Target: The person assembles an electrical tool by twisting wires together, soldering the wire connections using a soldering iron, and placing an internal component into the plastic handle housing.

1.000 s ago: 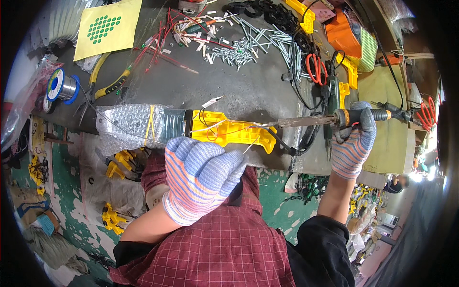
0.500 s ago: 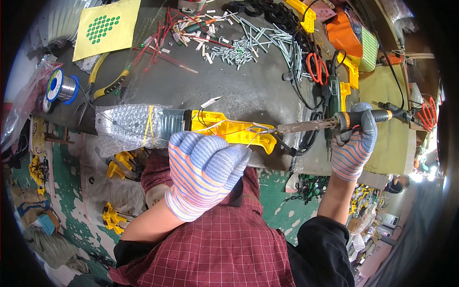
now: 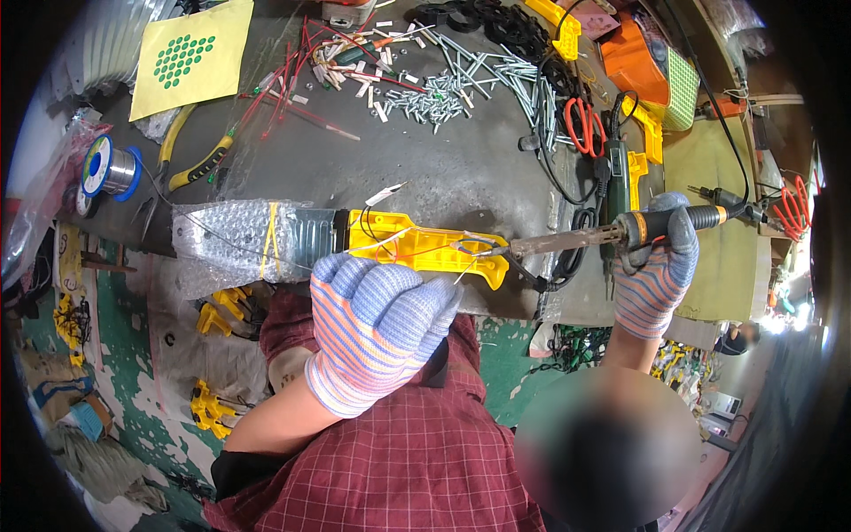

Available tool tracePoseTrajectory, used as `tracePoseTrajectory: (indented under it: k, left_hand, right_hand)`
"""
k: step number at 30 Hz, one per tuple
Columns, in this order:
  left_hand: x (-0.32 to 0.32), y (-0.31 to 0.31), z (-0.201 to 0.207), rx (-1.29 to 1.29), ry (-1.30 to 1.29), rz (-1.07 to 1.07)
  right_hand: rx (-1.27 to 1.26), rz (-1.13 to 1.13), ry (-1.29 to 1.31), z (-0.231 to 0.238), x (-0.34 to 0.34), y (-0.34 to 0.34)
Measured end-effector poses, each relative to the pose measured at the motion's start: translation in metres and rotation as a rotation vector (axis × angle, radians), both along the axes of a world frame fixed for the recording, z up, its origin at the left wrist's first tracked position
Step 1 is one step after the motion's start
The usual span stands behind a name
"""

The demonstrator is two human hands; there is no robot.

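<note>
My left hand (image 3: 377,328), in a striped knit glove, is closed in a pinch on thin solder wire, whose tip pokes out past the fingers. The wire runs back to a blue-rimmed solder spool (image 3: 108,170). Gripped in my gloved right hand (image 3: 656,270) is a soldering iron (image 3: 678,223), its long tip pointing left. That tip meets or nearly meets the wire joint at the right end of an open yellow plastic housing (image 3: 421,248). Thin leads lie along the housing. Joined to its left is a dark ribbed body, partly wrapped in bubble wrap (image 3: 226,238) with a yellow band.
Pliers (image 3: 202,167) and a yellow sheet with green dots (image 3: 186,62) lie far left. Screws (image 3: 434,99) and red wires (image 3: 288,97) cover the back. Red-handled scissors (image 3: 585,127), a green power tool (image 3: 618,173) and cords are right. A blurred round shape (image 3: 607,452) hides my right elbow.
The bench view has shifted slightly left. A blurred round shape now covers part of my right arm. Both hands keep their grips, and the iron stays at the joint.
</note>
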State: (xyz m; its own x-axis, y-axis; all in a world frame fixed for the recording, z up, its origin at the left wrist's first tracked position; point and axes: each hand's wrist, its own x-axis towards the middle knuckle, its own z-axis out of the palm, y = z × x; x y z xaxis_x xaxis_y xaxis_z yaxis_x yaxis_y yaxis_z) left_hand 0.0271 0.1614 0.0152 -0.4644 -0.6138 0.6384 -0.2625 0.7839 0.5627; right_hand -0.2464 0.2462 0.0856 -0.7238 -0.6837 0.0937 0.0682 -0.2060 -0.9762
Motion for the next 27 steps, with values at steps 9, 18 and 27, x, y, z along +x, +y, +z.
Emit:
tracePoseTrajectory:
  k: [9,18,27]
  left_hand:
    - [-0.0013,0.0005,0.0011,-0.003,0.004,-0.024]
    - [-0.0018,-0.0004,-0.0014,-0.001,-0.002,-0.022]
    - [-0.0023,-0.0013,-0.0009,-0.007,0.002,-0.011]
  right_hand:
    - [-0.006,0.036,0.041,-0.0009,-0.0070,0.0045]
    - [-0.003,0.010,0.029,-0.0007,-0.0058,0.0045]
    - [0.001,0.064,0.009,-0.0013,-0.0036,0.0039]
